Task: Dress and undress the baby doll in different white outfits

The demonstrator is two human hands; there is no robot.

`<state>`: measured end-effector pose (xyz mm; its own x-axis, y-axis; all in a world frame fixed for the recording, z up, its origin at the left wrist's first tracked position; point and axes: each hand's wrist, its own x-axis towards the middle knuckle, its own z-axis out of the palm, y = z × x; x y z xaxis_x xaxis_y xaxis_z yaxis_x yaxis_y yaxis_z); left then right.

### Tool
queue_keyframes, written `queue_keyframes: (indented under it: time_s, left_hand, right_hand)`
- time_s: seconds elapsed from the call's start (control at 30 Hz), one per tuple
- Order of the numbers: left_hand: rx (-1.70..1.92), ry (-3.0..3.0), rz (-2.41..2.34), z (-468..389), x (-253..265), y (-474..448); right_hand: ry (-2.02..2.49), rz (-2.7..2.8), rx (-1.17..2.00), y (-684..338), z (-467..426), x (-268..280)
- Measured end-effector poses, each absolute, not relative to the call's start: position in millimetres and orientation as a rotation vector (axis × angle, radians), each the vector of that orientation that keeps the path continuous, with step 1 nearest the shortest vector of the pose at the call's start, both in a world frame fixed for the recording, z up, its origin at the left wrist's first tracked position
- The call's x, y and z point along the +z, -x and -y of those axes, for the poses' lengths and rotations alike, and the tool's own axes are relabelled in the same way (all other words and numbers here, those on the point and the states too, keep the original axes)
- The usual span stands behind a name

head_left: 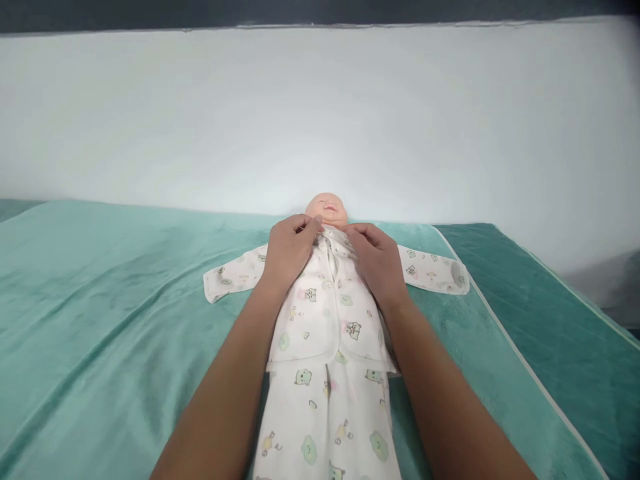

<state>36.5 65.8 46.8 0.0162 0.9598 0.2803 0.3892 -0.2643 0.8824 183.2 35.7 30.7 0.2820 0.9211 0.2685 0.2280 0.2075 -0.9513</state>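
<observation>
In the head view, a teal blanket (125, 287) is spread over the surface, with a pale edging and a darker green cover (555, 307) seen at the right; behind, a white wall (320, 113) is topped by a dark band (320, 13). A doll (327, 205) is laid on its back near the wall, dressed in a printed white jacket (320, 313) and matching trousers (323, 420), sleeves spread sideways. The jacket's collar is pinched between the left hand's (293, 248) drawn-together thumb and fingers. The collar is also touched by the curled right hand (377, 259); whether cloth is gripped there cannot be told, its thumb being hidden. The upper sleeves are covered by the hands, and the trouser legs are cut off below.
</observation>
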Motion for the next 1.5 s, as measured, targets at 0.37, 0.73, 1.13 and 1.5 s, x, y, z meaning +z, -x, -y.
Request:
queue_keyframes:
  time_s: [0.37,0.73,1.13,1.5]
  left_hand:
    - [1.098,-1.706,-1.38,-29.6,59.2,-30.1]
    - [0.889,-1.73,-1.303,-19.4,68.9,-22.4]
    - [1.019,-1.522,-1.234,-21.1,69.6,-24.0]
    - [1.032,-1.463,-1.215,-25.0,65.3,-26.5]
  right_hand:
    - [1.702,1.842,0.398,-178.7,5.8,65.0]
    - [1.442,1.653,1.046,-207.2,-12.1,62.0]
    - [1.206,1.237,1.423,-201.6,-12.7,59.5]
    - [1.154,1.184,1.461,-198.3,-14.3,58.6]
